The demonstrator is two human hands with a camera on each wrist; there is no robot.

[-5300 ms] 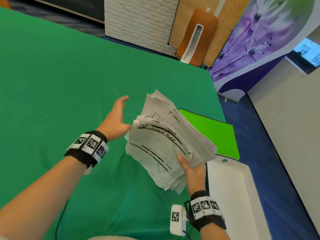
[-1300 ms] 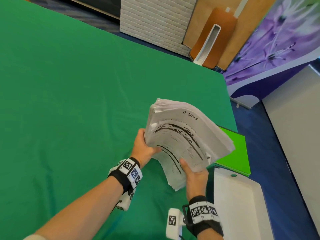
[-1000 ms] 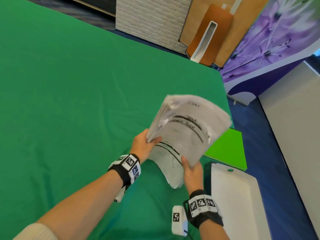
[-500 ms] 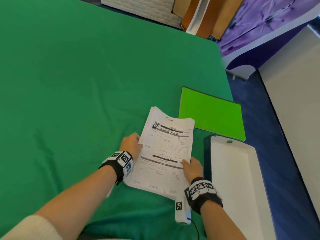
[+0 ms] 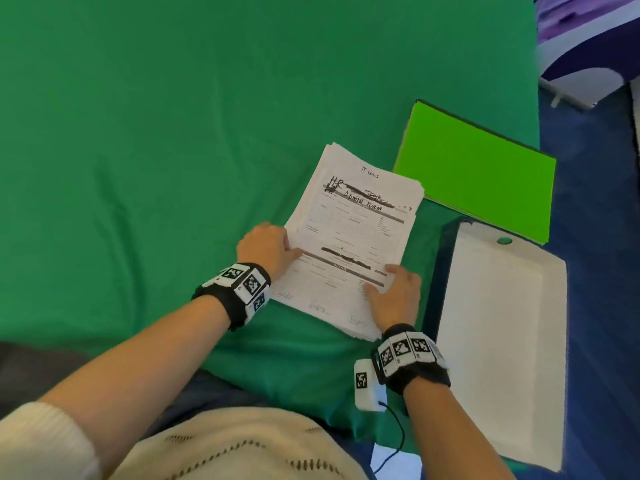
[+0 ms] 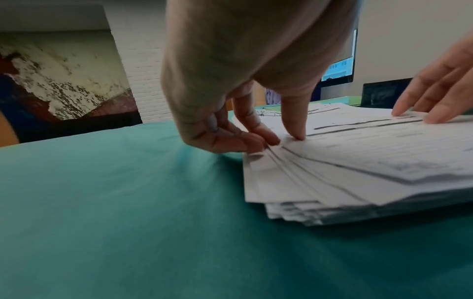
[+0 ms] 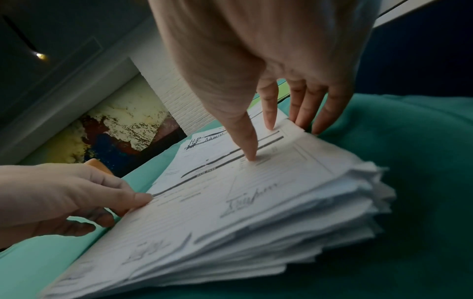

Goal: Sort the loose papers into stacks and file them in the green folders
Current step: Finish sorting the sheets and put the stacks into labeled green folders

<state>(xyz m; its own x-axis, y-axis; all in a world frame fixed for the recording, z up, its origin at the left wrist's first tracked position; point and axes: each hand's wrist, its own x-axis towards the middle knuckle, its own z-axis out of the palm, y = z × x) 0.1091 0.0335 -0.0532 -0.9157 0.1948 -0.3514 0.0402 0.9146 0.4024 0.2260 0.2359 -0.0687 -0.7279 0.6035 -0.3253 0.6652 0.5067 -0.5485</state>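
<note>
A thick stack of printed papers (image 5: 353,237) lies flat on the green table (image 5: 138,133); its top sheet bears handwritten "HR Admin Form". My left hand (image 5: 289,245) pinches the stack's left edge: the thumb lies on top and the curled fingers (image 6: 256,139) tuck into the sheets. My right hand (image 5: 384,282) rests on the near right corner with straight fingers. Its thumb and index press the top sheet (image 7: 230,202), and the other fingers (image 7: 307,113) stand against the right edge. A bright green folder (image 5: 478,174) lies shut just beyond the stack, to the right.
A white tray (image 5: 502,323) lies right of the stack, near the table's right edge, with blue floor beyond it. The green cloth spreads wide to the left and far side. A painting and a brick-patterned panel stand past the table in the wrist views.
The stack, held up in both hands a second ago, has come down flat onto the table beside the folder. Both hands stay at its edges.
</note>
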